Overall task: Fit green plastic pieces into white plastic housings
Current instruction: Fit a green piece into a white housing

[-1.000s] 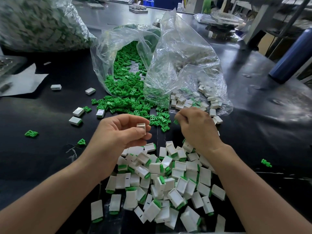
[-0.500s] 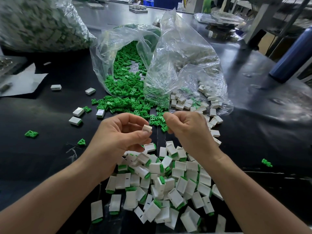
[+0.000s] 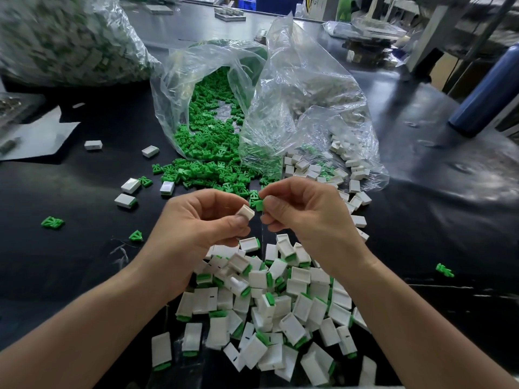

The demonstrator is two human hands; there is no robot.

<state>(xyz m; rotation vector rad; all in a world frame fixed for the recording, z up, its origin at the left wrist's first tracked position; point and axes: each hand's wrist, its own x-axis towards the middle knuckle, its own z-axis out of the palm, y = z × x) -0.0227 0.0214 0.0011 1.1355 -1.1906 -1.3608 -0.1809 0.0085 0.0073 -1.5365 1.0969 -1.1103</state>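
Your left hand (image 3: pixel 202 220) pinched a white housing (image 3: pixel 246 212), your right hand (image 3: pixel 303 211) a green piece (image 3: pixel 259 204) just beside it (not yet joined); insertion apparently needed careful alignment.

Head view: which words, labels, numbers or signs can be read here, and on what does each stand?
None can be read.
The white housings carry only short dark marks, not characters.
The yellow-and-black patch at the top edge is too blurred to read.
The blue bottle shows no label.
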